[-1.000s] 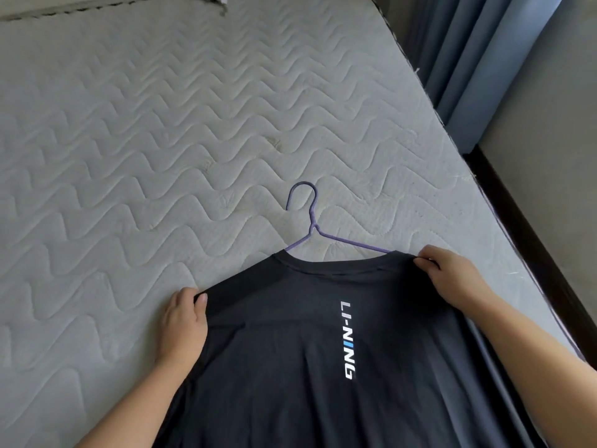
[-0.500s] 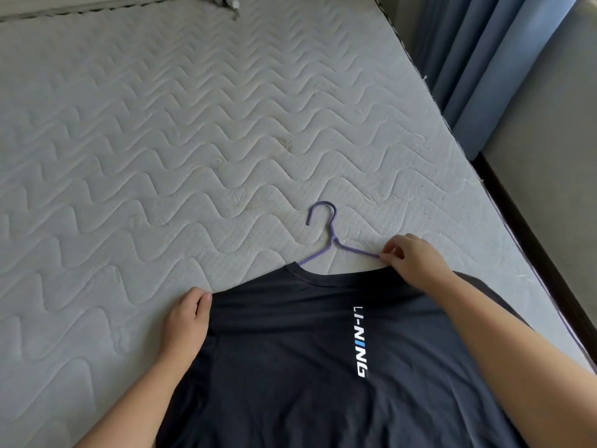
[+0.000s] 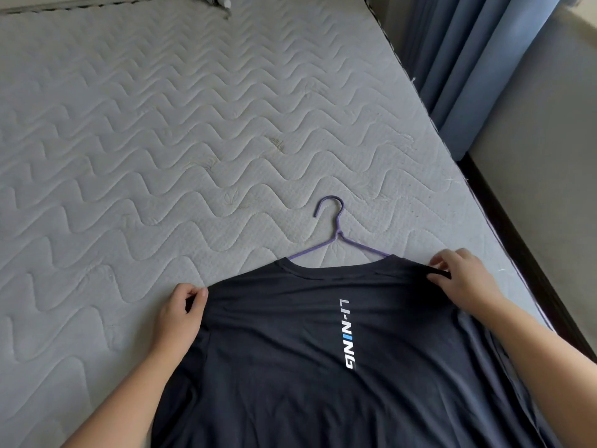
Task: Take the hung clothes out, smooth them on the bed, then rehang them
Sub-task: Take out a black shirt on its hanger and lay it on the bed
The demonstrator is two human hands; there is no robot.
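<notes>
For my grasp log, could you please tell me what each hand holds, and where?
The dark T-shirt: left hand pinches one shoulder edge, right hand the other.

L hand point(image 3: 179, 316), R hand point(image 3: 462, 281) pinch dark tee point(image 3: 284, 367) shoulders on bed point(image 3: 129, 156), hanger point(image 3: 338, 234) inside.

Setting: home bedroom. Evidence: a bare quilted mattress point(image 3: 161, 140) with wavy stitching fills most of the view. Blue curtains point(image 3: 468, 59) hang past its right edge, beside a plain grey wall point(image 3: 549, 156). A dark strip point(image 3: 517, 231) runs alongside the mattress. A dark T-shirt point(image 3: 290, 350) on a purple wire hanger point(image 3: 336, 227) lies on the mattress.
</notes>
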